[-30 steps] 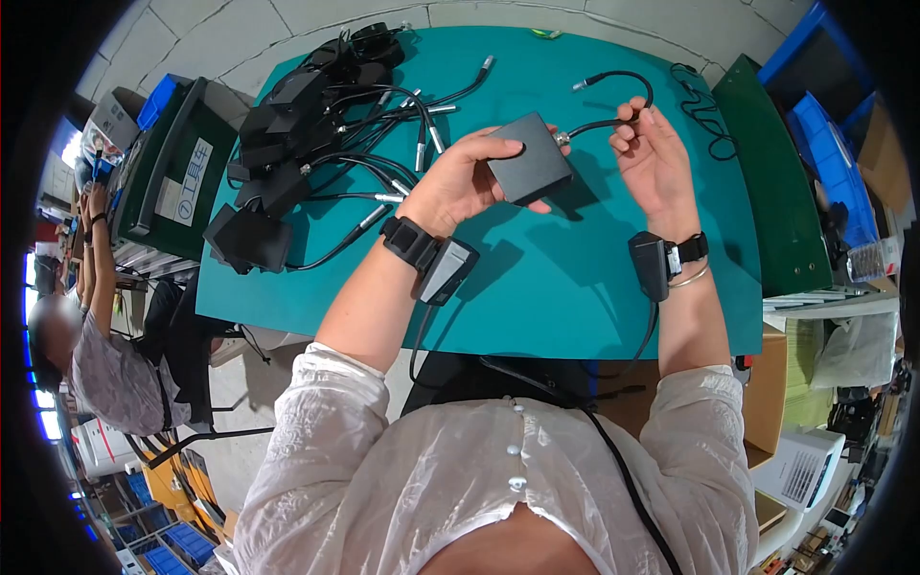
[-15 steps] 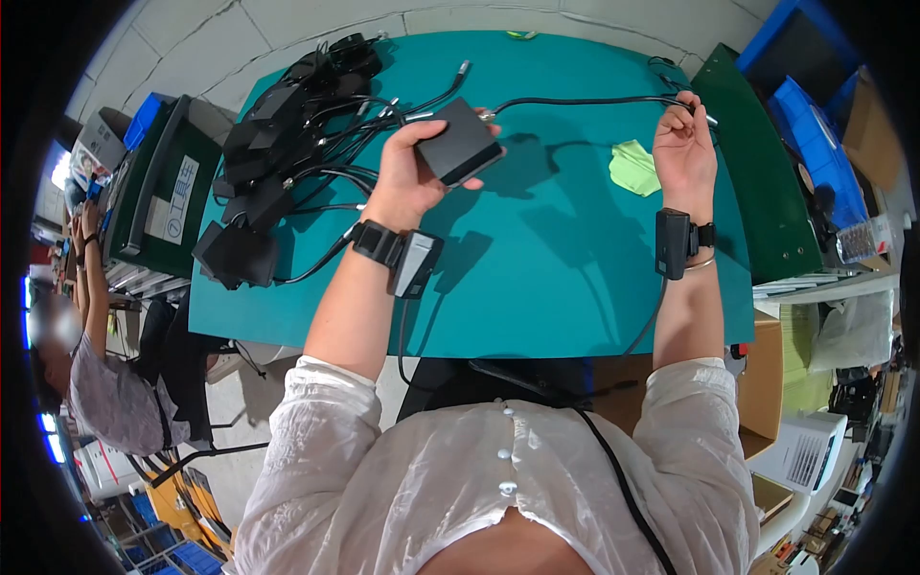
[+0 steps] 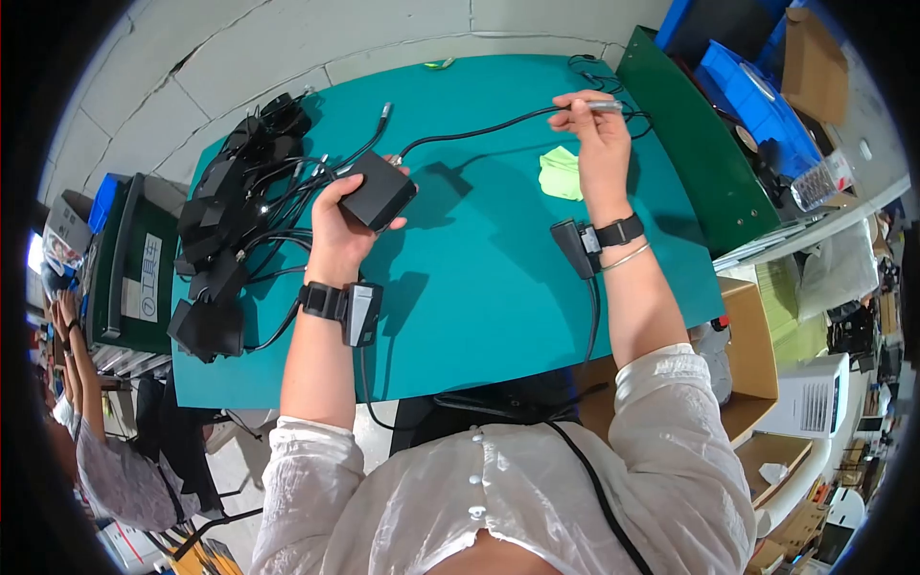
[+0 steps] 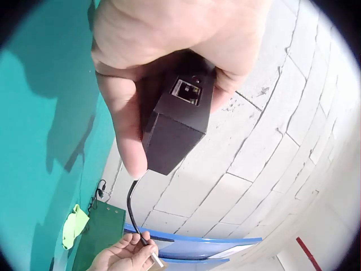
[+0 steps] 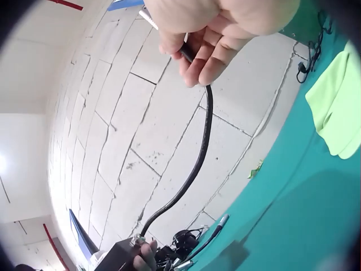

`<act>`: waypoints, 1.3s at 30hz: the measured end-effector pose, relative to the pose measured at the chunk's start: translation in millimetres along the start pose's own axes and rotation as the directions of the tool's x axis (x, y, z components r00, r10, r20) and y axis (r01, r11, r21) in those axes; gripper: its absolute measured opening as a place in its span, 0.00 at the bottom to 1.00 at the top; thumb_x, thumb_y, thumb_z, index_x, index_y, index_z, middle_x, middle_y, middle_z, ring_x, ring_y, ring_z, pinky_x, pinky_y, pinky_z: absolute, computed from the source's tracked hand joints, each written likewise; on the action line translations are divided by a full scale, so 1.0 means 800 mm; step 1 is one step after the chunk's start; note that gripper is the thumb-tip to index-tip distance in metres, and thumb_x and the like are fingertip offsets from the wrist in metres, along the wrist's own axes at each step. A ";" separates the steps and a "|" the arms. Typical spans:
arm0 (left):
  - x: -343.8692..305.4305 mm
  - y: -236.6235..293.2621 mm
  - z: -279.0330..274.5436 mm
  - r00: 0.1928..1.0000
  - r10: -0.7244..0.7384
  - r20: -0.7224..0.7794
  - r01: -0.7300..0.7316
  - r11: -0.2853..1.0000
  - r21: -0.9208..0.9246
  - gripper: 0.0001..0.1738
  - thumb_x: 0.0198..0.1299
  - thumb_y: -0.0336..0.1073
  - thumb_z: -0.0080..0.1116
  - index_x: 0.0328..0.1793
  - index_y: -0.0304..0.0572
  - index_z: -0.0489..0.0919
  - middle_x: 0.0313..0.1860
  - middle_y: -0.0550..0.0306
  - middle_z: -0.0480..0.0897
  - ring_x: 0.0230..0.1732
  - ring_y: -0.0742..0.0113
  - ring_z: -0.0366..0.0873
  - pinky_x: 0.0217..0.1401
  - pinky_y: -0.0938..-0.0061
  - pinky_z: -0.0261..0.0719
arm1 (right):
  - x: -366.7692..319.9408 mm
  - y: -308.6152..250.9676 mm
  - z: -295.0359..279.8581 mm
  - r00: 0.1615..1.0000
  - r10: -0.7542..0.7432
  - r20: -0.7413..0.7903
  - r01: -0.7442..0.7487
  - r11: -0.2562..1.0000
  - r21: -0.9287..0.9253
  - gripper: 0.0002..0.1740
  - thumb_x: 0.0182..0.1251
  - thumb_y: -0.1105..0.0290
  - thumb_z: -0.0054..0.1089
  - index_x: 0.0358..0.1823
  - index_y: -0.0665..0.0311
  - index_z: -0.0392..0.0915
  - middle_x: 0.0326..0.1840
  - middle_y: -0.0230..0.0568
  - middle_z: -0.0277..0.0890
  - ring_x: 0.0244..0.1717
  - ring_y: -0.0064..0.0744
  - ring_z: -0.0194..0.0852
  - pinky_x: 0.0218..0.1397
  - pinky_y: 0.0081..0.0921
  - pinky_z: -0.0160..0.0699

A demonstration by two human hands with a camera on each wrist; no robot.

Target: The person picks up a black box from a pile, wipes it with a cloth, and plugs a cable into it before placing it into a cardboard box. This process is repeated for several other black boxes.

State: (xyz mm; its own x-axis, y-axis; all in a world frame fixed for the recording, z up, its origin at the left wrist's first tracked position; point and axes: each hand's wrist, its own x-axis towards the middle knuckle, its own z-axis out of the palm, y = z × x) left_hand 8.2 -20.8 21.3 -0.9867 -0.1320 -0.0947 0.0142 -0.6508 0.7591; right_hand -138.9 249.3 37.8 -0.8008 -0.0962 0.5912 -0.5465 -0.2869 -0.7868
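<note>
My left hand (image 3: pixel 340 235) grips a black box (image 3: pixel 379 192) over the table, thumb on its top face. In the left wrist view a square socket (image 4: pixel 186 92) shows in the near end of this box. A black cable (image 3: pixel 479 132) leaves the box's far side through a metal fitting (image 5: pixel 137 240). It runs in a slack curve to my right hand (image 3: pixel 604 158), whose fingers and thumb pinch it near its end. A silver metal connector (image 3: pixel 606 105) sticks out past those fingers. Both hands are raised above the green tabletop (image 3: pixel 479 278).
Black boxes (image 3: pixel 213 273) with several connector-ended cables are heaped along the table's left side. A light green cloth (image 3: pixel 560 173) lies near my right hand. Thin black wire (image 3: pixel 586 69) rests at the back right corner. Green cabinets (image 3: pixel 695 144) flank the table; a wall stands behind.
The cable, bent close to the box at first, was drawn out to the right as my hands parted. The green cloth came into sight under it. The head view has turned rightward.
</note>
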 end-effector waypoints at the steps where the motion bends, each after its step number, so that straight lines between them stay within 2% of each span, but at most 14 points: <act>1: 0.000 -0.001 0.002 1.000 0.000 0.007 0.000 1.000 0.002 0.31 0.55 0.42 0.52 0.63 0.30 0.71 0.55 0.38 0.78 0.52 0.45 0.81 0.30 0.60 0.89 | 0.000 -0.001 0.001 1.000 -0.005 -0.004 0.005 1.000 -0.002 0.09 0.74 0.67 0.53 0.42 0.66 0.74 0.40 0.39 0.80 0.34 0.24 0.79 0.41 0.23 0.81; 4: -0.004 0.000 0.008 0.998 0.000 -0.056 0.001 1.000 0.024 0.29 0.57 0.40 0.50 0.63 0.28 0.70 0.57 0.37 0.77 0.54 0.43 0.79 0.25 0.63 0.88 | -0.003 -0.003 0.006 0.999 -0.036 0.023 0.037 0.998 -0.059 0.09 0.73 0.66 0.55 0.41 0.66 0.75 0.40 0.38 0.80 0.35 0.24 0.80 0.41 0.23 0.81; 7: -0.004 0.000 0.009 0.999 -0.008 -0.052 0.010 0.999 0.044 0.29 0.57 0.40 0.50 0.63 0.29 0.71 0.57 0.38 0.77 0.54 0.44 0.79 0.26 0.62 0.88 | -0.004 -0.004 0.005 0.999 -0.031 0.022 0.033 0.996 -0.079 0.09 0.72 0.66 0.55 0.40 0.66 0.76 0.40 0.37 0.80 0.36 0.24 0.80 0.42 0.22 0.81; 9: -0.004 0.000 0.008 1.000 -0.014 -0.020 0.015 0.998 0.056 0.30 0.55 0.41 0.52 0.62 0.31 0.72 0.54 0.40 0.79 0.52 0.48 0.81 0.31 0.60 0.88 | -0.004 -0.003 0.005 0.999 -0.024 0.027 0.026 0.995 -0.100 0.08 0.72 0.67 0.55 0.40 0.65 0.77 0.40 0.36 0.80 0.36 0.23 0.80 0.42 0.22 0.81; 15: -0.003 -0.001 0.006 0.999 -0.024 -0.026 0.025 0.998 0.055 0.29 0.56 0.41 0.52 0.62 0.31 0.72 0.54 0.40 0.79 0.53 0.49 0.81 0.35 0.59 0.88 | -0.007 -0.002 0.008 0.996 -0.058 0.068 0.068 0.987 -0.147 0.07 0.72 0.68 0.55 0.41 0.65 0.77 0.38 0.34 0.80 0.36 0.23 0.80 0.42 0.20 0.80; 22: -0.002 -0.003 0.006 1.000 -0.029 -0.010 0.030 0.998 0.048 0.30 0.57 0.40 0.52 0.64 0.31 0.71 0.58 0.39 0.77 0.55 0.47 0.79 0.32 0.61 0.88 | -0.007 -0.003 0.009 0.994 -0.048 0.093 0.065 0.981 -0.183 0.08 0.73 0.68 0.54 0.42 0.66 0.77 0.39 0.35 0.80 0.37 0.23 0.80 0.43 0.21 0.80; 24: -0.005 -0.003 0.010 1.000 0.009 0.013 -0.010 0.994 0.105 0.29 0.57 0.41 0.53 0.65 0.33 0.71 0.59 0.40 0.77 0.57 0.49 0.78 0.38 0.56 0.88 | -0.005 -0.001 0.007 0.998 -0.033 0.050 0.038 0.995 -0.087 0.10 0.74 0.68 0.51 0.44 0.69 0.75 0.42 0.38 0.80 0.38 0.25 0.80 0.43 0.22 0.80; 25: -0.008 0.000 0.011 0.999 0.016 0.039 -0.020 0.992 0.123 0.29 0.58 0.35 0.55 0.67 0.34 0.70 0.60 0.41 0.77 0.59 0.52 0.77 0.48 0.55 0.85 | -0.002 -0.003 0.006 0.999 -0.002 0.041 0.006 0.996 -0.088 0.11 0.76 0.68 0.48 0.46 0.71 0.73 0.46 0.42 0.80 0.40 0.28 0.80 0.44 0.24 0.81; 26: -0.009 0.000 0.013 0.999 0.023 0.026 -0.026 0.992 0.123 0.29 0.58 0.35 0.55 0.67 0.34 0.70 0.60 0.41 0.77 0.59 0.52 0.77 0.48 0.55 0.85 | -0.002 -0.004 0.005 0.998 0.058 0.007 -0.058 0.998 0.011 0.12 0.76 0.67 0.48 0.47 0.70 0.73 0.48 0.45 0.78 0.42 0.30 0.80 0.45 0.27 0.81; 28: -0.008 -0.004 0.019 0.975 0.177 0.133 -0.215 0.898 0.384 0.31 0.56 0.28 0.57 0.69 0.34 0.68 0.60 0.43 0.77 0.59 0.56 0.77 0.57 0.61 0.81 | 0.003 0.008 -0.006 0.975 0.215 -0.054 -0.195 0.948 0.252 0.12 0.76 0.67 0.47 0.47 0.71 0.72 0.50 0.50 0.77 0.43 0.34 0.79 0.48 0.30 0.81; 29: -0.008 -0.004 0.019 0.968 0.186 0.167 -0.243 0.853 0.462 0.34 0.52 0.21 0.58 0.70 0.35 0.69 0.60 0.47 0.78 0.60 0.61 0.77 0.65 0.68 0.75 | 0.005 0.018 -0.015 0.974 0.220 -0.046 -0.202 0.945 0.256 0.12 0.76 0.67 0.47 0.47 0.71 0.72 0.50 0.50 0.77 0.43 0.34 0.79 0.48 0.30 0.81; 31: -0.009 -0.005 0.022 0.968 0.184 0.171 -0.246 0.825 0.508 0.33 0.52 0.21 0.57 0.69 0.36 0.70 0.60 0.48 0.78 0.60 0.62 0.77 0.66 0.69 0.73 | 0.008 0.036 -0.032 0.927 0.373 -0.034 -0.309 0.812 0.496 0.13 0.75 0.68 0.48 0.48 0.72 0.71 0.49 0.52 0.76 0.44 0.36 0.78 0.50 0.31 0.81; 34: -0.013 -0.005 0.029 0.970 0.167 0.178 -0.239 0.792 0.562 0.32 0.51 0.19 0.56 0.66 0.37 0.74 0.60 0.51 0.79 0.62 0.63 0.76 0.68 0.70 0.71 | 0.008 0.045 -0.040 0.898 0.433 -0.078 -0.339 0.794 0.504 0.13 0.75 0.68 0.48 0.47 0.73 0.70 0.47 0.52 0.76 0.44 0.37 0.77 0.51 0.32 0.81; 39: -0.012 -0.007 0.027 0.968 0.150 0.199 -0.241 0.774 0.586 0.33 0.49 0.17 0.55 0.66 0.39 0.75 0.60 0.51 0.79 0.62 0.63 0.76 0.69 0.69 0.71 | 0.009 0.045 -0.040 0.896 0.435 -0.091 -0.332 0.791 0.514 0.12 0.75 0.68 0.48 0.47 0.73 0.70 0.46 0.51 0.75 0.43 0.36 0.77 0.50 0.32 0.81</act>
State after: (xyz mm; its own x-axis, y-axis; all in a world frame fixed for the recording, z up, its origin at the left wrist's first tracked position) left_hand 13.9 0.0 31.7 -0.9856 -0.0769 0.1506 0.1535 -0.0341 0.9876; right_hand -172.4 269.1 8.0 -0.9773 -0.1246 0.1711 -0.0400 -0.6850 -0.7275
